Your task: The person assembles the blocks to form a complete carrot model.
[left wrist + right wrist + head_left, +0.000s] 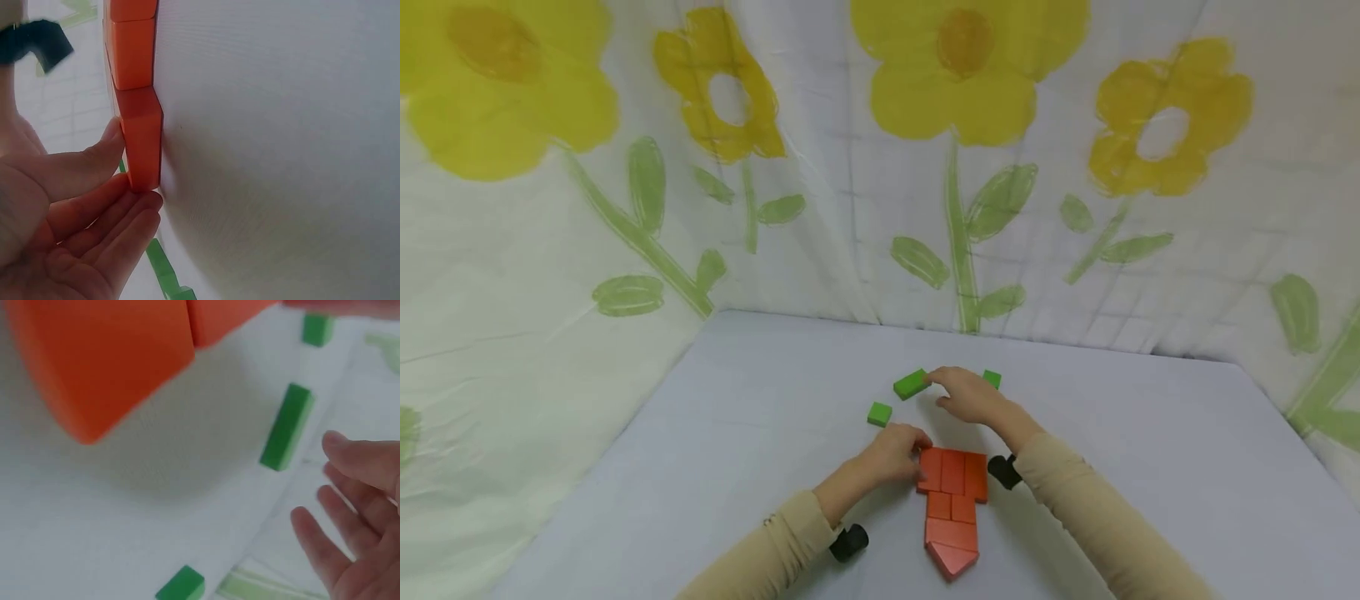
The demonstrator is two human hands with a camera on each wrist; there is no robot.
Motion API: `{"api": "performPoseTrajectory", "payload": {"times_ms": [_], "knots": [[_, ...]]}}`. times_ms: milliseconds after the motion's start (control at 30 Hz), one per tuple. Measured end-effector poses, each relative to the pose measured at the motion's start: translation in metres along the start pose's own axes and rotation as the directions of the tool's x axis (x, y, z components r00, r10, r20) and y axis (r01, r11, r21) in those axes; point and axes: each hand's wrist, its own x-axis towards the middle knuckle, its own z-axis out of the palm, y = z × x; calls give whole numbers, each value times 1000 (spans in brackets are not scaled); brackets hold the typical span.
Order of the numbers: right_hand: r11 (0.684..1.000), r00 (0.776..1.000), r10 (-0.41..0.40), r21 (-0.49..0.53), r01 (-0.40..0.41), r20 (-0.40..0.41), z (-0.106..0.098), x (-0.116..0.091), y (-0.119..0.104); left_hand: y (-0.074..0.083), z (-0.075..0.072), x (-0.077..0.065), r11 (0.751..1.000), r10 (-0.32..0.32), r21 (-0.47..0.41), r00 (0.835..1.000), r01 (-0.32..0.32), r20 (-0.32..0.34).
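Several red blocks (952, 472) lie fitted together on the white table, wide at the far end and pointed at the near end. My left hand (891, 452) is at their far left corner. In the left wrist view its thumb and fairly straight fingertips touch the end red block (142, 140). My right hand (976, 398) hovers beside a long green block (912, 384), its fingers loosely spread and nothing held, as the right wrist view shows. A small green block (879, 414) lies just beyond the left hand. Another green block (992, 379) is partly hidden behind the right hand.
White cloth with painted yellow flowers (964, 75) hangs behind the table (775, 375) and along its sides. Black wrist bands with devices (850, 542) sit on both forearms. Beige sleeves (1093, 508) extend over the near part of the table.
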Motion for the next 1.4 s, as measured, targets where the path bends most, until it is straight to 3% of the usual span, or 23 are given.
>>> {"api": "performPoseTrajectory", "payload": {"times_ms": [133,267,367,533,733,900,1200,1400], "knots": [[999,995,34,-8,-33,92,11,26,9,2,2,1,1000,-16,1,1000,16,5],[992,980,119,-52,-112,159,15,39,8,3,1,2,999,-42,12,999,42,10],[984,983,137,-130,-121,125,17,42,11,4,-1,2,999,-50,22,999,49,8],[978,996,72,-200,-62,45,13,31,20,6,0,3,997,-75,-2,997,75,22],[999,997,34,-28,-31,76,1,5,33,6,0,1,994,-114,3,994,114,-5],[993,991,38,106,-52,131,-1,-16,36,5,-1,-2,990,-140,13,990,141,-30],[969,984,41,234,-81,174,3,-37,39,5,0,-1,985,-170,10,985,170,-39],[961,992,28,270,-62,127,8,-41,37,6,0,-1,985,-169,28,985,170,-46]]}}
